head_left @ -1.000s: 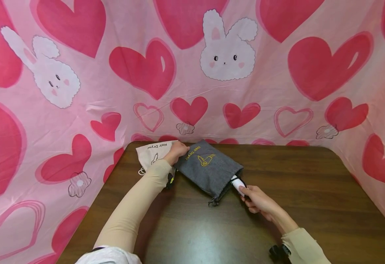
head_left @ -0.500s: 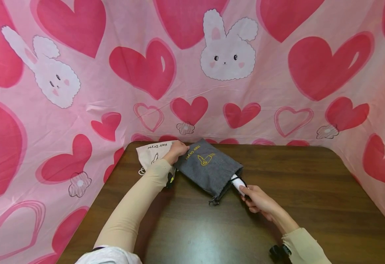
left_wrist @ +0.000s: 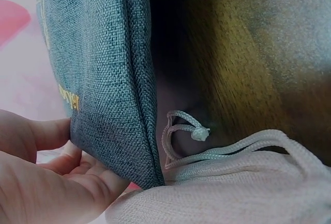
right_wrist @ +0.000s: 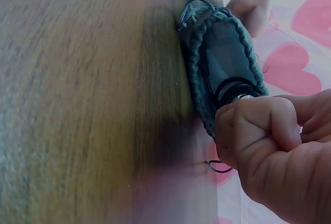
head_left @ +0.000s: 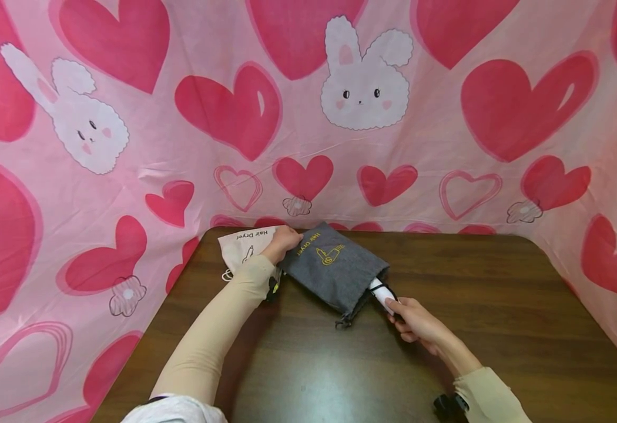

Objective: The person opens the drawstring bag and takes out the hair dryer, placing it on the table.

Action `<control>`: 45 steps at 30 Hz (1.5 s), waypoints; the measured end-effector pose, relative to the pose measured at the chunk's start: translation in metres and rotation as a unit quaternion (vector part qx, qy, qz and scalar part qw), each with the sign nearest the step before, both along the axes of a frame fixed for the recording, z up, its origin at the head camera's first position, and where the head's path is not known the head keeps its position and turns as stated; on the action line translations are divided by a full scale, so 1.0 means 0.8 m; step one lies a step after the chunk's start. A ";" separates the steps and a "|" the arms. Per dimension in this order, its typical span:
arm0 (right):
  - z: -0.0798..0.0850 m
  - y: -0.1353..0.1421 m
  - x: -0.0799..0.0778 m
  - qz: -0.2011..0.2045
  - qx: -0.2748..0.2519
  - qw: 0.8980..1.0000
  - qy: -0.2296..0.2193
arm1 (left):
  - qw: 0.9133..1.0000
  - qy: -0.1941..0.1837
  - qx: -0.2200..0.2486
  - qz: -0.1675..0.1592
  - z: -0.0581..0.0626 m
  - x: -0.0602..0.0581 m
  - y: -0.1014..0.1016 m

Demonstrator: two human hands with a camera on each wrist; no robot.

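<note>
A dark grey drawstring bag (head_left: 335, 267), printed "Hair Dryer" in yellow, lies slantwise at the back of the table. My left hand (head_left: 284, 242) pinches its far left corner; the left wrist view shows thumb and fingers on that corner of the cloth (left_wrist: 114, 79). From the bag's open mouth (right_wrist: 195, 69) sticks the white handle of a hair dryer (head_left: 381, 295), with black cord looped round it. My right hand (head_left: 416, 324) grips this handle just outside the mouth. The rest of the hair dryer is hidden inside the bag.
A cream drawstring bag (head_left: 234, 249), also printed "Hair Dryer", lies left of the grey one, partly under my left hand and arm. Its white cord (left_wrist: 181, 157) trails beside it. The brown wooden table (head_left: 472, 282) meets a pink heart-patterned cloth (head_left: 425, 147) behind.
My right hand has shifted very slightly right, and a little more of the white handle shows at the bag's mouth. My left hand has stayed in place.
</note>
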State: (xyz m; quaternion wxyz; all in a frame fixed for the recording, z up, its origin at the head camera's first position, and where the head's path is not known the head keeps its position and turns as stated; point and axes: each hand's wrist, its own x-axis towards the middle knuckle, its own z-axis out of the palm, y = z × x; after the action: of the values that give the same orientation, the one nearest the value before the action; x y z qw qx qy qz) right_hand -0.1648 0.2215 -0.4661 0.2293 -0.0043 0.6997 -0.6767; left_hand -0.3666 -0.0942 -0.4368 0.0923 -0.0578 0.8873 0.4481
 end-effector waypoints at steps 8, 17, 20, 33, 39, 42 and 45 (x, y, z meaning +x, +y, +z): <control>0.000 0.003 0.002 0.001 -0.003 1.000 0.001 | 1.000 -0.007 0.002 0.003 -0.001 -0.001 0.000; 0.002 0.005 0.003 0.007 -0.001 1.000 0.003 | 1.000 0.007 -0.003 0.015 0.001 0.002 0.003; 0.002 0.006 0.003 0.008 0.000 1.000 0.002 | 1.000 0.005 -0.006 0.020 0.002 0.001 0.003; 0.002 0.007 0.006 0.009 -0.001 1.000 0.003 | 1.000 0.006 0.005 0.024 0.002 0.003 0.005; 0.001 0.008 0.006 0.014 -0.002 1.000 0.001 | 1.000 -0.013 0.017 0.015 0.001 0.002 0.007; 0.002 0.008 0.006 0.017 -0.003 1.000 0.000 | 1.000 -0.013 0.015 0.006 0.002 0.003 0.008; 0.003 0.008 0.005 0.022 -0.006 1.000 0.005 | 1.000 -0.008 0.017 -0.003 0.003 0.004 0.008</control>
State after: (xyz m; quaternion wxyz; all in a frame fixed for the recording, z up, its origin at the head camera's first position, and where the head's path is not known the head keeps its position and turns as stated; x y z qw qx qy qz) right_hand -0.1605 0.2277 -0.4634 0.2405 -0.0243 0.6963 -0.6758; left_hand -0.3637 -0.0875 -0.4347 0.1015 -0.0574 0.8792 0.4620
